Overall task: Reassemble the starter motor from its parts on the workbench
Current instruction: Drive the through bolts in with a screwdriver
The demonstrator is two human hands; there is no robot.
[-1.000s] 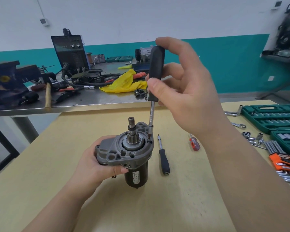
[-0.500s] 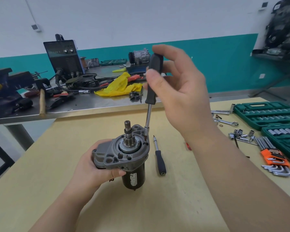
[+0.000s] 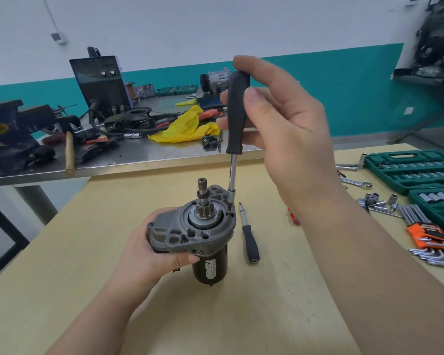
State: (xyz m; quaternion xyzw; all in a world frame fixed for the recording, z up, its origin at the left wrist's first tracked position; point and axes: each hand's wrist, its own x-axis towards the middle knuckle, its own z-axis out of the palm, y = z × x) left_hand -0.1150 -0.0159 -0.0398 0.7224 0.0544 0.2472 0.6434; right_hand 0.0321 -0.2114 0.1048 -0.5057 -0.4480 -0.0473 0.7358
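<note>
Vs. earlier frames: little change. Driver handle tilted slightly more upright, thumb shifted across handle front as if mid-twist; motor unmoved in supporting hand.

Starter motor (image 3: 203,234) upright on worktop (image 3: 87,265), nose housing up, pinion shaft (image 3: 203,196) protruding at top, black cylindrical body below, base on wood surface. Left hand (image 3: 149,249) wrapped round solenoid side of housing, thumb hooked under flange front; grip closed on motor. Right hand (image 3: 280,124) pinching black handle of screwdriver (image 3: 235,139) betw. thumb and fingers; grip closed on driver. Bit seated at screw hole on right edge of housing flange; screw itself too small to confirm.

Judged step: running in a housing screw; assembly looks near complete.

Handling, judged: cast metal housing plus steel body, so heavy, rigid, top-heavy when stood on end; liable to tip under side load from driver. Best hold: flange and solenoid body, as taken now; avoid pinion shaft. Body paint smooth, poss. slippery.

Also on worktop: spare driver (image 3: 250,239) just right of motor, hex key set (image 3: 431,239) and socket case (image 3: 410,170) well apart at right.
</note>
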